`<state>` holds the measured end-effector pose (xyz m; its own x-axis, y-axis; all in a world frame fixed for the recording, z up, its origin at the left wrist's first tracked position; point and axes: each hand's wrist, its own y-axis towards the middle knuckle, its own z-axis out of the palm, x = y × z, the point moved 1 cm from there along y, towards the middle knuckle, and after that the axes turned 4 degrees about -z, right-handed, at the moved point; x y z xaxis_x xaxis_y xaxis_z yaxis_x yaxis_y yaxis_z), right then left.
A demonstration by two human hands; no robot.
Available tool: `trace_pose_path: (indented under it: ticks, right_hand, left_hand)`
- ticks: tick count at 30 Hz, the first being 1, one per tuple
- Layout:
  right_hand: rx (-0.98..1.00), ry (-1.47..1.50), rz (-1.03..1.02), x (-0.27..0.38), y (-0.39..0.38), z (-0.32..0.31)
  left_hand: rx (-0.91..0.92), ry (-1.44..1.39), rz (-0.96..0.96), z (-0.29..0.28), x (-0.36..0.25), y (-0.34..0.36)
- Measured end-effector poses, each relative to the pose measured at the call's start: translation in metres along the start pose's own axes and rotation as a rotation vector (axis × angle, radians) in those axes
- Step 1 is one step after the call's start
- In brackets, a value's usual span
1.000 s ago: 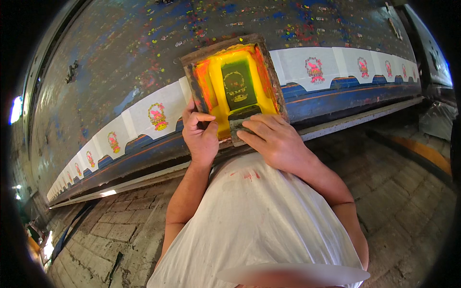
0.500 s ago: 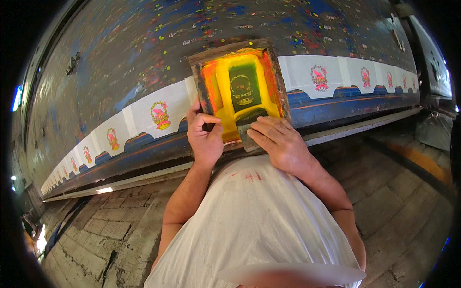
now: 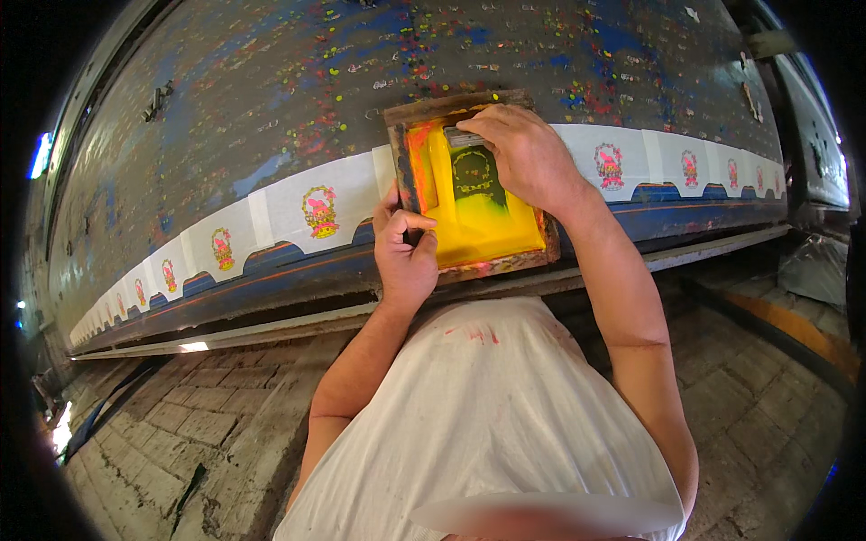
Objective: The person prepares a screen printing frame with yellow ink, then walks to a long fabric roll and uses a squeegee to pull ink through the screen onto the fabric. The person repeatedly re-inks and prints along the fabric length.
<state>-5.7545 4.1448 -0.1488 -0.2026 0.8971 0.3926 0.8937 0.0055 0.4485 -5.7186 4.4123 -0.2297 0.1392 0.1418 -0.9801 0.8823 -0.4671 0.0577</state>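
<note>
A small wooden-framed printing screen point(image 3: 478, 230), smeared with yellow and orange ink, lies on the white fabric strip point(image 3: 271, 212) that runs along the long table. My left hand point(image 3: 406, 252) grips the frame's near left edge. My right hand point(image 3: 528, 153) is closed on a squeegee point(image 3: 462, 137) at the far end of the screen, above the dark round motif in the mesh. Printed pink and yellow emblems point(image 3: 319, 210) repeat along the strip on both sides of the frame.
The long printing table point(image 3: 298, 90) is dark blue-grey, speckled with many paint spots. Its metal edge rail point(image 3: 271, 320) runs just in front of me. A brick floor point(image 3: 180, 424) lies below, with a yellow-edged step point(image 3: 794, 329) at the right.
My right hand has pushed the squeegee from the near end of the screen to the far end. The left hand stayed on the frame's left edge.
</note>
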Motion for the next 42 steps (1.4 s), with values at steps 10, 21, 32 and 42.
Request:
trace_pose_path:
  ticks: [10,21,32,42]
  right_hand:
    - [0.142,0.008,-0.016,0.065,-0.062,-0.01]
    - [0.261,0.196,0.144,0.114,-0.121,-0.034]
    - [-0.195,0.539,0.542,0.063,-0.185,-0.039]
    - [-0.186,0.481,0.524,-0.024,-0.25,-0.122]
  left_hand:
    - [0.0,0.042,0.009,0.001,-0.005,-0.001]
    - [-0.01,-0.019,-0.122,0.001,-0.004,0.0]
    - [-0.047,-0.048,0.026,0.015,-0.034,0.001]
    - [-0.056,0.033,0.038,0.152,-0.058,-0.008]
